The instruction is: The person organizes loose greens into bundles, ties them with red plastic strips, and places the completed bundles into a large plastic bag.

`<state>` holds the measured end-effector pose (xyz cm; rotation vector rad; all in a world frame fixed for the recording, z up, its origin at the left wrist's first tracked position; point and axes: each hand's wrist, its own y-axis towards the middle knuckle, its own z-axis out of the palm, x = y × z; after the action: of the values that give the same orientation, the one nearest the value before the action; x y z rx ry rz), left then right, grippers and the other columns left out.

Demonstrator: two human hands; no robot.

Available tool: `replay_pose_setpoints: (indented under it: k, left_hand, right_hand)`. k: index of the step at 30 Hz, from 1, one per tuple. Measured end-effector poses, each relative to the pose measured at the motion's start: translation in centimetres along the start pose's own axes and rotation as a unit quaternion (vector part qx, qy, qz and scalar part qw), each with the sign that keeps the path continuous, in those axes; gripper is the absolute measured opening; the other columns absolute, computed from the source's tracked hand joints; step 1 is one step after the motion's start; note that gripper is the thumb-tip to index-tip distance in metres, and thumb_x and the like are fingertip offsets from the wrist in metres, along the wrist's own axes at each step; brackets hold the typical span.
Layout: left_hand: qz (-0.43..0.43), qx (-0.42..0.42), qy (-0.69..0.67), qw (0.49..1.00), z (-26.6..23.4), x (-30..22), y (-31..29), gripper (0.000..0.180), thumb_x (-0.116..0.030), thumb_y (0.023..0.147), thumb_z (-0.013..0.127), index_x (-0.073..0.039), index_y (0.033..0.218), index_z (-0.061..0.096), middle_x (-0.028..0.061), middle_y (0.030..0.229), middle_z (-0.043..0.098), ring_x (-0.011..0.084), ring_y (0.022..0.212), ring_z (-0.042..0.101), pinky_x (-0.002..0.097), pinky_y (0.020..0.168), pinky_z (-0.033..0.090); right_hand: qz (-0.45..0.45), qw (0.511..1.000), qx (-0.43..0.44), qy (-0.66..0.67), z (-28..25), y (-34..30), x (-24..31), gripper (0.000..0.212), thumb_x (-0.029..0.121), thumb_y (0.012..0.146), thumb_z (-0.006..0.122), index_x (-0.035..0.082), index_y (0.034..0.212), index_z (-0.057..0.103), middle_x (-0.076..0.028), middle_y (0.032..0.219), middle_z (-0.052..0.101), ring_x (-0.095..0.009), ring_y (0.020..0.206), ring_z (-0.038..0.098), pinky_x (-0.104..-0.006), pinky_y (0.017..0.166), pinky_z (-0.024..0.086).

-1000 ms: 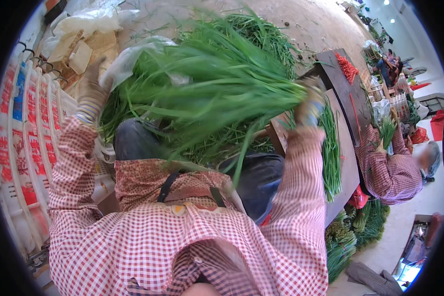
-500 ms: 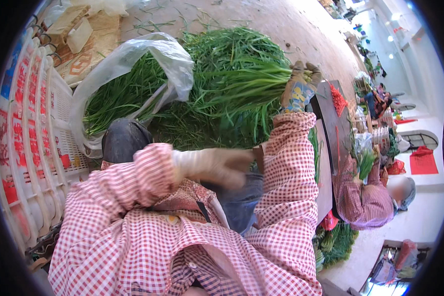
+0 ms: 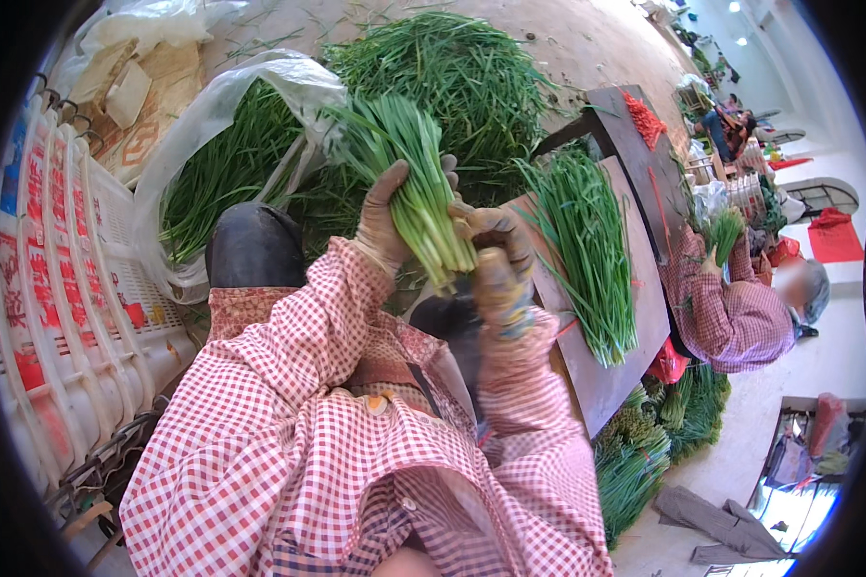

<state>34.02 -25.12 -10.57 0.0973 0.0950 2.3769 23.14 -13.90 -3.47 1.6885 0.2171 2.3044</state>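
A bunch of Chinese chives (image 3: 416,188) hangs in front of me, leaves to the far left and pale stem ends towards me. My left hand (image 3: 387,213), in a tan glove, is closed around its middle, thumb on the near side. My right hand (image 3: 498,252), in a stained glove with a coloured pattern, touches the pale stems with curled fingers; part of its grip is hidden. Past the bunch lies a large heap of loose chives (image 3: 452,72). More chives fill an open clear plastic bag (image 3: 303,82) on the left.
Right of me, a low board table (image 3: 601,399) bears a laid-out pile of chives (image 3: 582,255). Tied bundles (image 3: 635,462) stand below it. A white plastic crate (image 3: 96,279) is at my left. Across the table, a co-worker in a checked sleeve (image 3: 731,327) holds greens.
The bunch has come from the heap, where my right hand gripped it, to in front of me. My left hand has taken hold of it; my right hand is at its stems. The view has shifted.
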Motion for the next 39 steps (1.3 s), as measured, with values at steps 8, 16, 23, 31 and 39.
replay_pose_setpoints:
  k: [8,16,23,31,39]
  left_hand:
    - [0.013,0.064,0.164,0.984,4.9,2.6,0.2,0.070,-0.031,0.081,0.074,-0.002,0.137,0.046,0.0166,0.129,0.057,0.0283,0.108,0.063,0.0452,0.094,0.054]
    - [-0.039,0.021,0.112,0.993,4.7,3.1,0.2,0.051,-0.026,0.082,0.073,0.000,0.123,0.057,0.0147,0.112,0.065,0.0287,0.104,0.063,0.0429,0.098,0.051]
    - [0.077,-0.025,0.150,0.985,4.3,0.8,2.1,0.041,-0.026,0.085,0.067,0.000,0.116,0.060,0.0134,0.104,0.068,0.0271,0.092,0.067,0.0407,0.087,0.056]
    - [0.156,-0.015,0.153,0.976,2.9,-4.4,4.7,0.042,-0.027,0.084,0.068,-0.003,0.116,0.061,0.0147,0.104,0.068,0.0294,0.093,0.067,0.0436,0.085,0.057]
    - [0.181,0.026,0.178,0.967,1.1,-9.3,3.7,0.047,-0.027,0.082,0.071,-0.003,0.120,0.059,0.0145,0.109,0.067,0.0287,0.095,0.067,0.0451,0.085,0.057]
  right_hand:
    - [0.165,0.912,0.018,-0.376,0.2,1.9,8.7,0.057,0.035,0.085,0.075,0.000,0.126,0.053,-0.015,0.108,0.065,-0.024,0.103,0.065,-0.0361,0.085,0.053]
    - [-0.093,0.725,0.060,-0.680,-0.3,2.0,5.0,0.038,0.020,0.090,0.066,0.002,0.123,0.061,-0.020,0.099,0.064,-0.036,0.088,0.065,-0.0410,0.075,0.053]
    - [-0.263,0.854,-0.083,-0.440,-0.5,5.0,1.9,0.033,0.023,0.101,0.054,0.004,0.128,0.059,-0.013,0.112,0.062,-0.023,0.097,0.063,-0.0323,0.087,0.050]
    - [-0.017,0.978,-0.118,-0.169,2.2,6.2,1.0,0.027,0.028,0.103,0.051,0.004,0.111,0.061,0.001,0.084,0.058,-0.005,0.072,0.053,-0.0207,0.066,0.047]
    - [-0.031,0.965,-0.159,-0.208,1.6,5.5,0.9,0.028,0.031,0.101,0.054,0.004,0.110,0.061,0.000,0.078,0.060,-0.005,0.069,0.057,-0.0212,0.061,0.048]
